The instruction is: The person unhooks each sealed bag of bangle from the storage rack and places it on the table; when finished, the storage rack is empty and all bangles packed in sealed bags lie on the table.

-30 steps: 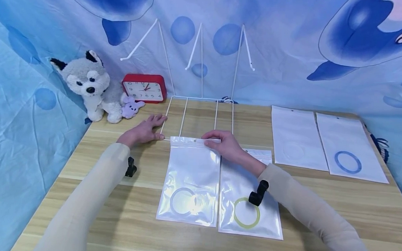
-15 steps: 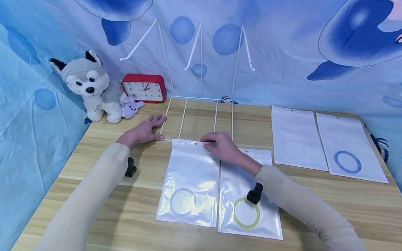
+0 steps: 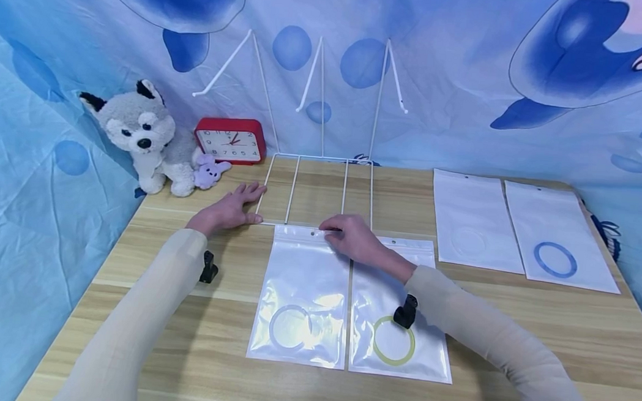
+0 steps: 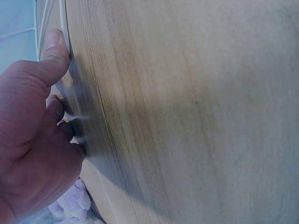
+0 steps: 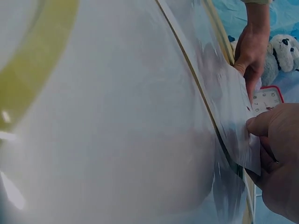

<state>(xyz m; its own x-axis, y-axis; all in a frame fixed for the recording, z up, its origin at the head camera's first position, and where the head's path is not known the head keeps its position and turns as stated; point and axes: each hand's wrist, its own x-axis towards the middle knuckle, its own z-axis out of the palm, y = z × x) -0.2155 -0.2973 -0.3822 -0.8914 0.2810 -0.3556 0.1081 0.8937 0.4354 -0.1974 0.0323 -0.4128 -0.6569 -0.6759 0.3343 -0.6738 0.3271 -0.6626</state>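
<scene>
My right hand pinches the top right corner of a glossy white zip bag between thumb and fingers; the right wrist view shows the thumb on the bag's lifted edge. A pale ring shows in its lower part. Beside it lies a second zip bag with a yellow ring, partly under my right wrist. Spread at the left front corner of a white wire rack, my left hand rests its thumb against the wire.
Two more white bags, one with a faint ring and one with a blue ring, lie at the back right. A red clock, a plush husky and a small purple plush stand left of the rack. Its three hooked arms rise behind.
My right hand has drawn the pale-ring bag slightly toward the front, its top edge now just short of the rack's front wire. The left hand stays put.
</scene>
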